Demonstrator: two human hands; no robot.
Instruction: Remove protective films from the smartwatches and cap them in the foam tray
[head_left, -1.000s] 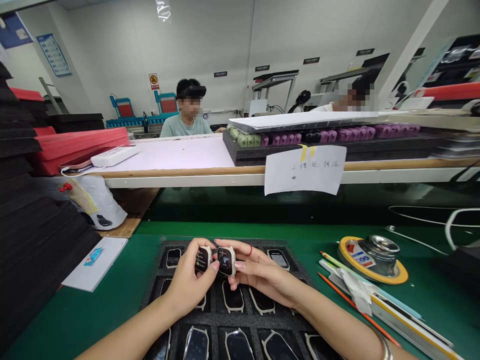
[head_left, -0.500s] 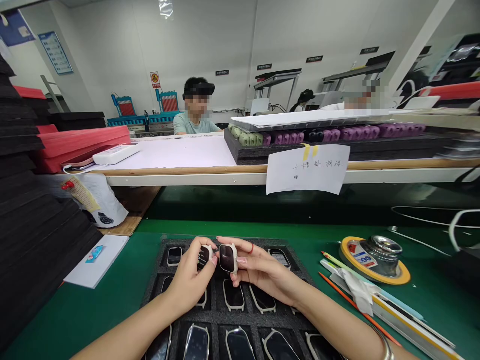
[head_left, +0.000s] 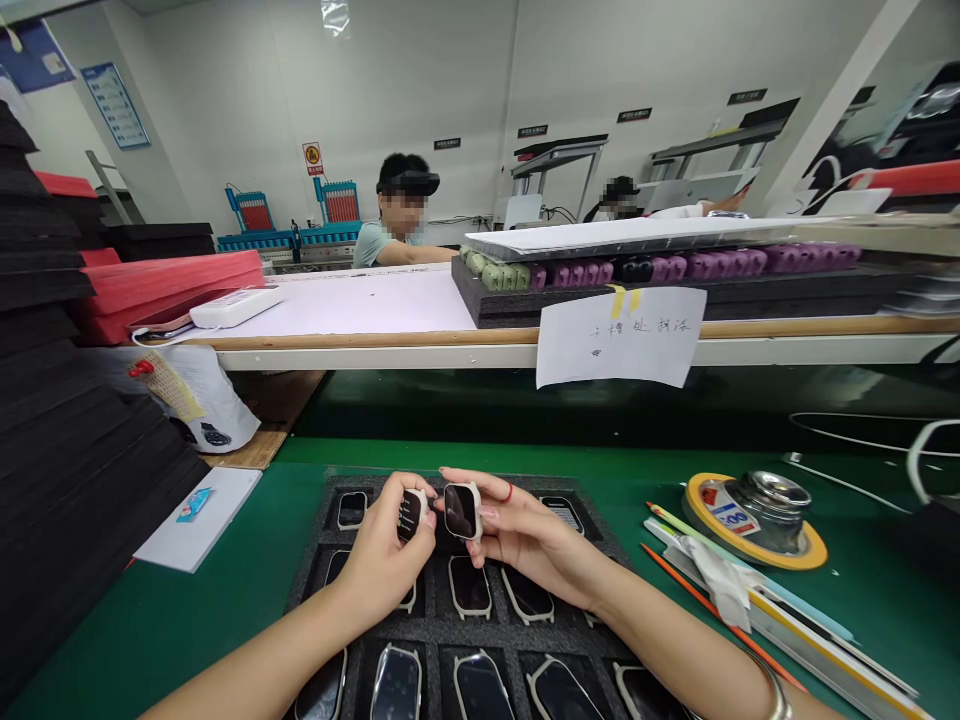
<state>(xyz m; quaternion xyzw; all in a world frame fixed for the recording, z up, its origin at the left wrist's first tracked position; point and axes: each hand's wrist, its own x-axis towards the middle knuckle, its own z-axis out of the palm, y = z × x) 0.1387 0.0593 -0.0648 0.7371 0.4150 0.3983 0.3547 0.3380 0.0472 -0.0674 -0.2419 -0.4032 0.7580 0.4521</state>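
My left hand (head_left: 390, 540) is closed on a smartwatch (head_left: 409, 514) whose lit screen shows a list. Just to its right, my right hand (head_left: 517, 530) grips a second smartwatch (head_left: 461, 511) by its edges, its screen dark and its case light-coloured. The two watches are held close together above a black foam tray (head_left: 431, 628). Several strapless watches lie in the tray's compartments, among them one watch (head_left: 470, 587) below my right fingers and another watch (head_left: 397, 682) in the front row. My forearms cover part of the tray.
Right of the tray lie an orange pencil (head_left: 712, 605), a roll of yellow tape (head_left: 814, 550) and a glass jar with a metal top (head_left: 780, 500). Black foam sheets (head_left: 82, 480) are stacked at left. A shelf (head_left: 390, 355) with a paper note crosses ahead; a co-worker (head_left: 397, 215) sits behind it.
Both watches stay in my hands, with the right one turned slightly. The co-worker across has stretched out an arm. The whole view has shifted a little.
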